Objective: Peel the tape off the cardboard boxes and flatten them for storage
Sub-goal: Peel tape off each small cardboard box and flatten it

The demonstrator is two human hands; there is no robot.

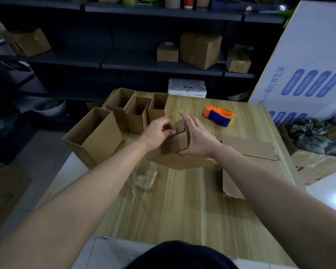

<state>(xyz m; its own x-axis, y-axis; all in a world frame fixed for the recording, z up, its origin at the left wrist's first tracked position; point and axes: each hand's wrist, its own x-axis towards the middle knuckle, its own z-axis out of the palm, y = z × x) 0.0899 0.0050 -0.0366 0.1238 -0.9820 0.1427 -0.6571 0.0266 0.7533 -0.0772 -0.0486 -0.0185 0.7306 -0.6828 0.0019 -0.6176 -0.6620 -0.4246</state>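
A small brown cardboard box sits tilted at the middle of the wooden table. My left hand pinches at its top edge, fingers curled; whether tape is between them I cannot tell. My right hand lies flat against the box's right side, fingers straight, thumb under its lower edge. Several open boxes stand at the table's far left, the largest one nearest the left edge. Flattened cardboard lies on the right. Crumpled clear tape lies in front of the box.
An orange and blue tape dispenser rests at the far right of the table. Dark shelves with more boxes stand behind. A big white printed carton leans at the right. Cardboard sheets lie on the floor to either side.
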